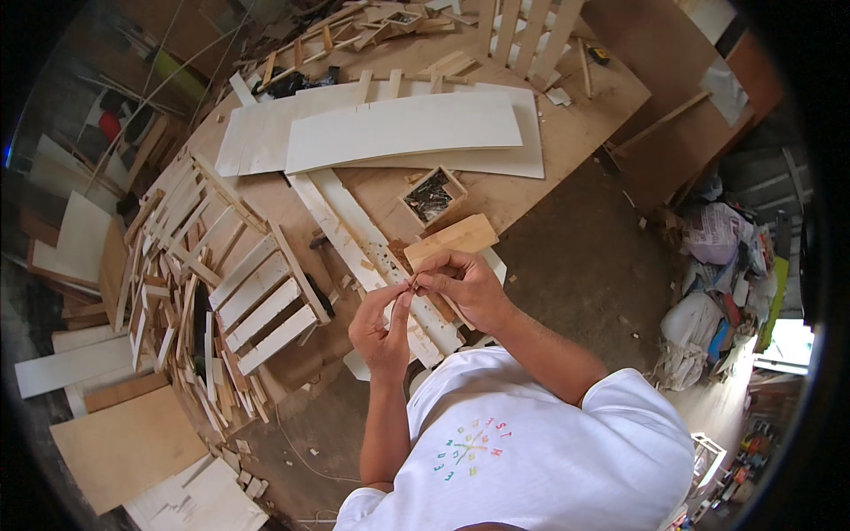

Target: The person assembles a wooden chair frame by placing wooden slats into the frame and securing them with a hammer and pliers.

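Note:
My left hand [382, 334] and my right hand [467, 288] meet in front of me, each in a pinch. Their fingertips come together on something tiny and dark that is too small to name. Beneath them, a pair of long pale boards [329, 199] runs from the table toward my body, with small holes and specks along one. A short, light wooden board [453, 242] lies just beyond my right hand. Farther off, an open wooden box [432, 196] holds many thin dark pieces that look like nails.
Wide white panels [407, 133] lie stacked across the worktable [575, 146]. At left, a slatted wooden frame [266, 301] rests beside a heap of wood strips [181, 301]. Plywood sheets [133, 447] lie at lower left. Stuffed bags [699, 327] sit on the right.

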Demonstrator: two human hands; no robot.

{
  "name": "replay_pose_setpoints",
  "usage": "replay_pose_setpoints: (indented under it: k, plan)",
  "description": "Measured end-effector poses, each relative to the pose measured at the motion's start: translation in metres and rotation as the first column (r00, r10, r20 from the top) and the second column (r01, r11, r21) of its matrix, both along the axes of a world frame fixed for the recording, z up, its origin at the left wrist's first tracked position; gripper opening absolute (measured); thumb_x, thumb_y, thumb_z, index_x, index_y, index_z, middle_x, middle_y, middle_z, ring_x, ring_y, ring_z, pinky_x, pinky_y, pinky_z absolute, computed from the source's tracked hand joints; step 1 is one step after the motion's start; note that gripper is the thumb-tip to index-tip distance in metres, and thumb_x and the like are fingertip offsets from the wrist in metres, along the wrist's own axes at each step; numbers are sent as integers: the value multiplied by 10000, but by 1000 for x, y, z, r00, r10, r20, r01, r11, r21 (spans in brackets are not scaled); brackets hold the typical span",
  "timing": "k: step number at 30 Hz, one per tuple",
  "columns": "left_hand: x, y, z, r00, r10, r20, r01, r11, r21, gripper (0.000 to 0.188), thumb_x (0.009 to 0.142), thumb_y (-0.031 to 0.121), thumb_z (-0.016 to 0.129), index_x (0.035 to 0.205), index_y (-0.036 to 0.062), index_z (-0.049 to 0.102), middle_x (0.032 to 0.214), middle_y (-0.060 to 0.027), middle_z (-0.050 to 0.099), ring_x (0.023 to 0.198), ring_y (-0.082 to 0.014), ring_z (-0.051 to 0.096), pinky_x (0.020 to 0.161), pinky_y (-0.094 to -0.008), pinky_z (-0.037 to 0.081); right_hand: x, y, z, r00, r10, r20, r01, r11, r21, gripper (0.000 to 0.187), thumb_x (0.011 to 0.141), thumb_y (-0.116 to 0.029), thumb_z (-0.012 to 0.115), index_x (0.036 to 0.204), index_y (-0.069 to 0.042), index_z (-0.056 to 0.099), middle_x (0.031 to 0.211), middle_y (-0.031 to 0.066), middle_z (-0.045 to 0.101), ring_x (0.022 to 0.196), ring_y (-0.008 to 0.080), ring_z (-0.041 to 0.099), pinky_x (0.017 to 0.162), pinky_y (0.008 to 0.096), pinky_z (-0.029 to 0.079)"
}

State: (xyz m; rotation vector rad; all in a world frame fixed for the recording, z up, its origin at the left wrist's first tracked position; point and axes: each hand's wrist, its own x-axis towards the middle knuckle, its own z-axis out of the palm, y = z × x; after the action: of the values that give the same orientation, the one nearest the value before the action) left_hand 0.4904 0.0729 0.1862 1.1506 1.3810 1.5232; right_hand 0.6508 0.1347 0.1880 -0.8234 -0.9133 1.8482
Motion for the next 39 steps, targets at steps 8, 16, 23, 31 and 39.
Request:
replay_pose_setpoints:
  k: [8,16,23,31,39]
  plan:
    - [-18,-66,0,991,-35,-131,43,997,56,138,953,-9,735,1083,-54,734,999,-90,743,938,-141,693,866,-262,531,-7,-71,14,988,13,155,-22,998,56,219,950,-133,786,1094,27,746,1002,92,771,934,146,734,877,286,599]
    - [-17,-96,-14,990,6,-141,-16,997,-70,80,904,38,788,968,-6,771,914,-89,768,861,-157,712,806,-284,534,-2,-104,-13,955,76,285,-78,997,-6,246,939,-178,808,1086,14,760,975,62,773,917,99,716,845,251,582]
    - [6,-61,-33,958,149,-245,-182,976,-118,84,911,72,791,953,3,769,877,-111,763,799,-186,719,753,-302,539,11,-46,-32,860,205,467,-264,963,63,208,931,-172,812,1049,-5,771,977,50,768,893,96,700,834,257,565]
    - [45,34,-110,948,311,-64,-309,857,-412,103,994,63,713,1009,-35,739,902,-47,746,886,-104,702,825,-265,549,60,106,-84,724,30,689,-226,954,195,179,872,-183,813,967,-34,787,903,125,782,854,195,760,788,318,581]
    - [91,169,-167,895,210,-394,-358,864,-354,183,943,-30,694,1095,31,775,1082,-120,733,958,-222,706,843,-335,560,106,230,-165,501,-44,864,-359,898,254,176,839,-198,820,946,-63,784,857,116,695,814,272,699,756,391,560]
